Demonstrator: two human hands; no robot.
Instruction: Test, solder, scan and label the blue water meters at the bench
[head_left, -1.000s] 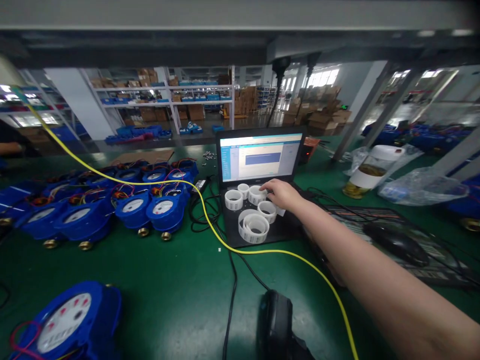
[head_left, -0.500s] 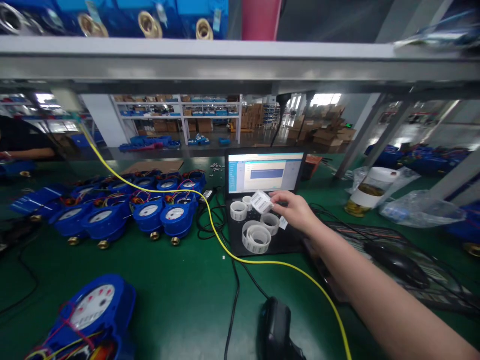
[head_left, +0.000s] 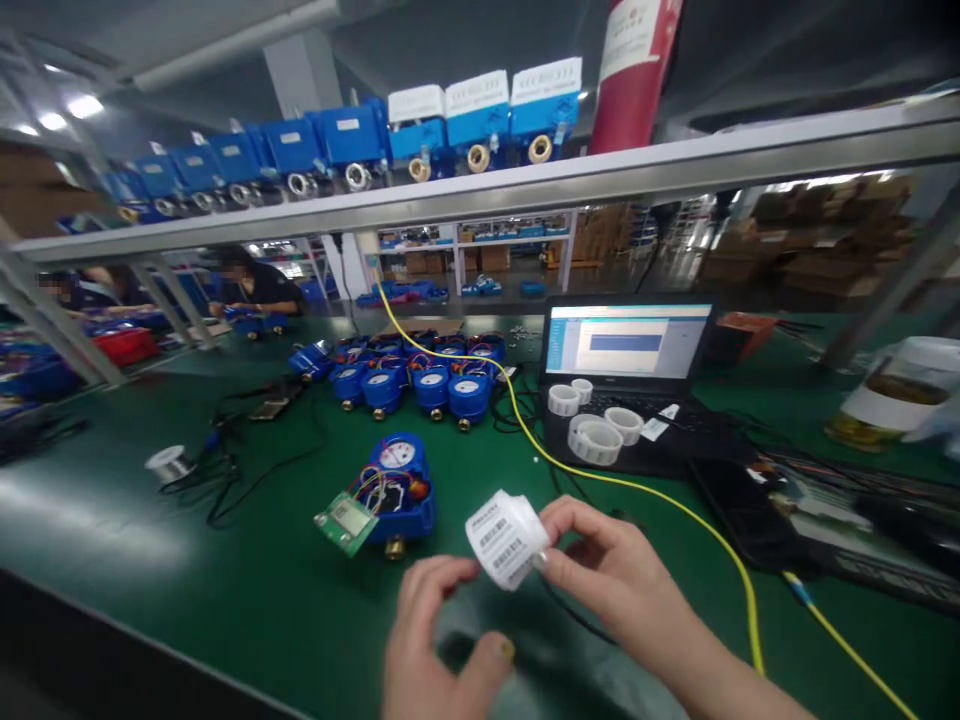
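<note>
Between the thumb and fingers of my right hand (head_left: 615,565) is a small roll of white barcode labels (head_left: 504,540), its printed face turned toward me. My left hand (head_left: 442,640) is just left of the roll, thumb and fingers apart, with nothing in it. Beyond the hands a blue water meter (head_left: 401,490) stands on the green bench, its housing uncovered and coloured wires showing. A green circuit board (head_left: 346,522) with a small display hangs at its left side on those wires.
Several more label rolls (head_left: 596,440) sit on the open laptop (head_left: 628,345). A row of blue meters (head_left: 431,390) stands behind. A yellow cable (head_left: 637,483) crosses the bench. Solder wire (head_left: 169,465) lies left; a tea jar (head_left: 892,395) stands right. A shelf (head_left: 465,195) spans overhead.
My right hand has brought the label roll from above the laptop toward me, over the bench. My left hand has come into view beside it. The camera view has swung left.
</note>
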